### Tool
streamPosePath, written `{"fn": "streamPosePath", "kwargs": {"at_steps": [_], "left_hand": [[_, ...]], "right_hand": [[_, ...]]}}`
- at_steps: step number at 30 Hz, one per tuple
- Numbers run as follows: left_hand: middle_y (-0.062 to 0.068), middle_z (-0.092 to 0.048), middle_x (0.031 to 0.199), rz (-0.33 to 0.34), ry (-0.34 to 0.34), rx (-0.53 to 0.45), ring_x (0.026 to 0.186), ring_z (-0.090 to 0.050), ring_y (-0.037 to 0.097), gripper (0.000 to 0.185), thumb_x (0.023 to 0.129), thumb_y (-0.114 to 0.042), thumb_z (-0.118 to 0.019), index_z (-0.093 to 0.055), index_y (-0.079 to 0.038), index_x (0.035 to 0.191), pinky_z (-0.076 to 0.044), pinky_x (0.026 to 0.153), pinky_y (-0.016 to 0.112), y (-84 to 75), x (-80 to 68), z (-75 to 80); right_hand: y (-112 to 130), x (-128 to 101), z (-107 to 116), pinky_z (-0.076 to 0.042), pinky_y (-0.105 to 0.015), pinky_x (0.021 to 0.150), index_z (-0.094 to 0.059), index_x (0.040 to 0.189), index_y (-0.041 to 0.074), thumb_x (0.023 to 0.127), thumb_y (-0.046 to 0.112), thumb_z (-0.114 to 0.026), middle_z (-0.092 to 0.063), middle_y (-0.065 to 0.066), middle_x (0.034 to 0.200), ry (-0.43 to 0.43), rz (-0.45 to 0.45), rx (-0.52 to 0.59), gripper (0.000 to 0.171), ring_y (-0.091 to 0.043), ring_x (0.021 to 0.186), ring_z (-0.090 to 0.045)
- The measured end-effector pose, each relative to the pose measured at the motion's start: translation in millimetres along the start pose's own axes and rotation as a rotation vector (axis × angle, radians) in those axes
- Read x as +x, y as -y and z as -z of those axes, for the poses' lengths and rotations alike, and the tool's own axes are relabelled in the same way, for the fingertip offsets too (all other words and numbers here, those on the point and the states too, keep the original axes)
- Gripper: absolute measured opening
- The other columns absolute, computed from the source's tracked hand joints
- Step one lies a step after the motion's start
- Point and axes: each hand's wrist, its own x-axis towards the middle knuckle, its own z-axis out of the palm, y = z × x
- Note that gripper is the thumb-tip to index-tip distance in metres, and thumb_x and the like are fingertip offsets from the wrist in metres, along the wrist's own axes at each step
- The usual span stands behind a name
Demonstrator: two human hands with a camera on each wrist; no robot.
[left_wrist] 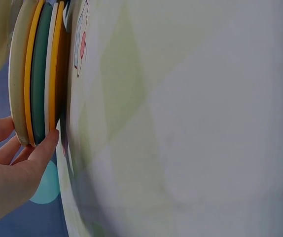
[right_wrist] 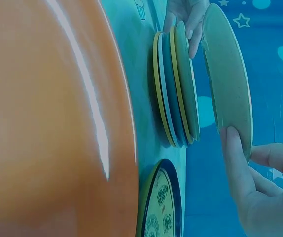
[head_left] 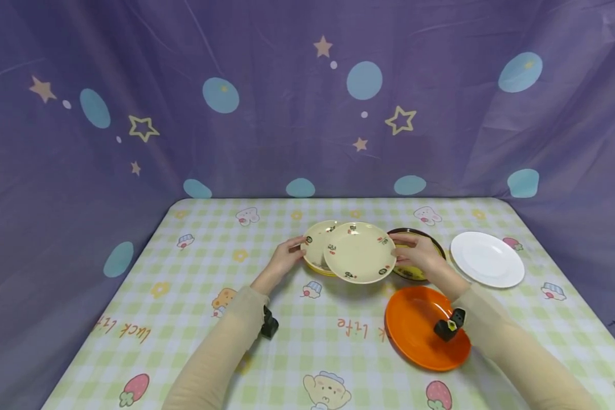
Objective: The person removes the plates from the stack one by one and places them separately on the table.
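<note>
My right hand (head_left: pixel 419 254) pinches the right rim of a cream plate (head_left: pixel 360 253) with small printed motifs. In the right wrist view, a gap separates this raised plate (right_wrist: pixel 229 74) from the stack of plates (right_wrist: pixel 173 89). My left hand (head_left: pixel 285 257) touches the left edge of that stack, whose top is another cream plate (head_left: pixel 315 245). From the left wrist view, the stack's layers read cream, yellow, dark green (left_wrist: pixel 42 74), white and orange-yellow at the bottom. The left fingertips (left_wrist: pixel 52 137) lie along these rims with fingers fairly straight.
Partly under my right hand is a dark-rimmed yellow plate (head_left: pixel 410 274). An orange plate (head_left: pixel 415 319) lies nearer, below the right wrist, and a white plate (head_left: pixel 487 259) lies at far right. A checked cloth (head_left: pixel 195 267) covers the table; a purple curtain (head_left: pixel 287 154) hangs behind.
</note>
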Motion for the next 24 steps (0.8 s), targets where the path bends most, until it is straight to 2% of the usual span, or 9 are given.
{"fn": "streamPosePath", "kwargs": {"at_steps": [5, 12, 17, 24], "left_hand": [[0.011, -0.036, 0.137, 0.006, -0.003, 0.004, 0.120, -0.041, 0.028, 0.040, 0.085, -0.001, -0.052, -0.049, -0.003, 0.124, -0.041, 0.094, 0.031, 0.7, 1.1, -0.1], [0.009, -0.036, 0.138, 0.022, 0.001, 0.021, 0.121, -0.040, 0.026, 0.039, 0.085, -0.003, -0.052, -0.050, -0.006, 0.124, -0.040, 0.095, 0.032, 0.3, 0.1, 0.0], [0.009, -0.036, 0.138, 0.020, -0.005, 0.013, 0.121, -0.040, 0.027, 0.039, 0.085, -0.002, -0.053, -0.050, -0.005, 0.124, -0.041, 0.094, 0.031, 0.2, -0.3, -0.1], [0.010, -0.036, 0.138, 0.010, -0.008, 0.012, 0.120, -0.041, 0.027, 0.040, 0.085, -0.002, -0.053, -0.049, -0.004, 0.124, -0.041, 0.094, 0.031, 1.2, 0.2, -0.7]], "right_hand": [[-2.0, -5.2, 7.5, -0.052, -0.037, 0.076, -0.042, 0.128, -0.005, 0.083, 0.002, -0.055, -0.043, -0.027, 0.126, 0.001, -0.002, -0.025, 0.047, -0.013, 0.071, -0.063], [-6.2, -14.3, 18.3, -0.053, -0.031, 0.073, -0.037, 0.131, -0.004, 0.085, 0.004, -0.053, -0.039, -0.028, 0.129, 0.023, -0.006, -0.027, 0.049, -0.011, 0.073, -0.062], [-7.8, -21.1, 24.9, -0.052, -0.033, 0.076, -0.035, 0.133, -0.004, 0.085, 0.004, -0.053, -0.035, -0.029, 0.132, 0.023, -0.027, -0.029, 0.052, -0.011, 0.073, -0.062], [-14.1, -31.8, 36.9, -0.053, -0.031, 0.072, -0.036, 0.132, -0.005, 0.085, 0.008, -0.056, -0.044, -0.024, 0.126, 0.006, -0.005, -0.028, 0.052, -0.012, 0.075, -0.063]]}}
